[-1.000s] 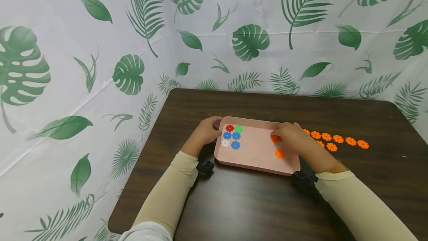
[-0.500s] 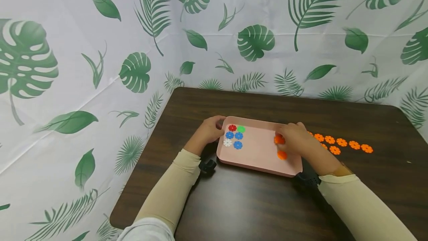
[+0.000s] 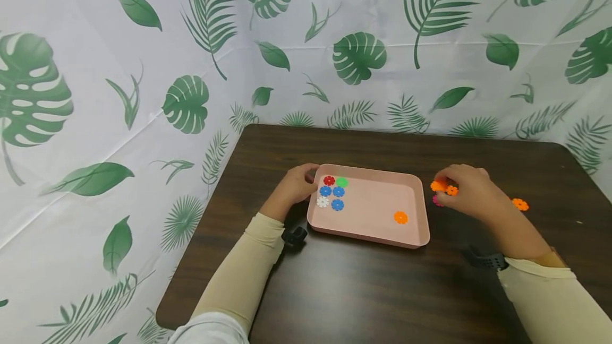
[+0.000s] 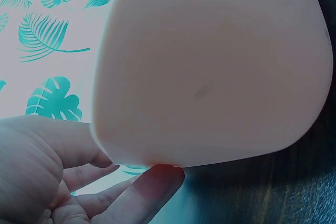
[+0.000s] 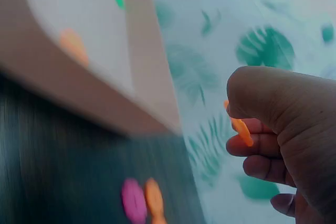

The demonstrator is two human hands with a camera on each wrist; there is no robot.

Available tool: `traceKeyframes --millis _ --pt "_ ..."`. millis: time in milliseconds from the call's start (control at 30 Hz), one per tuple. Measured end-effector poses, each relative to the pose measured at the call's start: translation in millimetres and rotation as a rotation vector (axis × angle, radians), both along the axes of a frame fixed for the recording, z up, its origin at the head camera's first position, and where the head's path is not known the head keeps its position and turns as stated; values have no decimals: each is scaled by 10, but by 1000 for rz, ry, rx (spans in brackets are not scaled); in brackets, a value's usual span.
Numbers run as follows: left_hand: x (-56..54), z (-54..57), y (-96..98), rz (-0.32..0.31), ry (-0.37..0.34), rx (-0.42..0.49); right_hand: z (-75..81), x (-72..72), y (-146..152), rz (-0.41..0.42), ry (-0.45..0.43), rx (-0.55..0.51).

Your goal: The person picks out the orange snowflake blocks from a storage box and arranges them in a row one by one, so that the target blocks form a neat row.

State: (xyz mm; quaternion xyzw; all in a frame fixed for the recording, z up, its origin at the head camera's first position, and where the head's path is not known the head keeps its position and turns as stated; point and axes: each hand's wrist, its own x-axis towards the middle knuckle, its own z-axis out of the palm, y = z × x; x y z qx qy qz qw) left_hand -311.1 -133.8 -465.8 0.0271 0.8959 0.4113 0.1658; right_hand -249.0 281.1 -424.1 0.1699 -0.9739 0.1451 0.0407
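A shallow pink tray (image 3: 363, 235) lies on the table, slightly turned. My left hand (image 3: 297, 183) grips its far left corner; in the left wrist view a reddened fingertip (image 4: 160, 177) presses the tray wall (image 4: 210, 77). Past the tray's right side, my right hand (image 3: 470, 190) pinches an orange notched disc (image 5: 241, 129) between thumb and fingers. Inside the tray at left sit a red disc (image 3: 329, 180), a green disc (image 3: 341, 182), a white disc (image 3: 322, 202) and several blue discs (image 3: 337, 205). One orange disc (image 3: 400, 217) lies near its right end.
On the table beside the right hand lie a magenta disc (image 5: 135, 201) and an orange disc (image 5: 155, 198), with another orange disc (image 3: 520, 204) farther right. The hand hides part of this area. A leaf-print cloth (image 3: 358, 94) hangs behind the dark table (image 3: 334, 291).
My right hand has lifted one orange disc out of the tray and moved right with it, over the discs on the table. The left hand has stayed at the tray's corner.
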Motion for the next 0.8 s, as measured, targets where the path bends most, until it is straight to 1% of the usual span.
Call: traceKeyframes --millis 133,233,300,367,467,600,733,800 --pt "6 -7 -5 3 1 -12 -94 125 428 -77 -17 -33" --pt "7 -2 -8 1 4 -9 -213 220 727 -151 -53 -35" --pt "5 6 -8 3 6 -4 -296 264 897 -197 -83 -27" --pt "4 13 -13 6 8 -4 -383 289 1026 -226 -97 -17" --pt "0 15 -13 14 3 -8 -478 312 1151 -253 -134 -9" --pt "0 10 -6 14 -4 -7 -575 337 1242 -271 -156 -10" --pt "0 4 -1 11 -7 -1 -649 353 1286 -275 -154 -25" --pt "-4 -1 -4 11 -5 -2 -675 358 1289 -271 -138 -32"
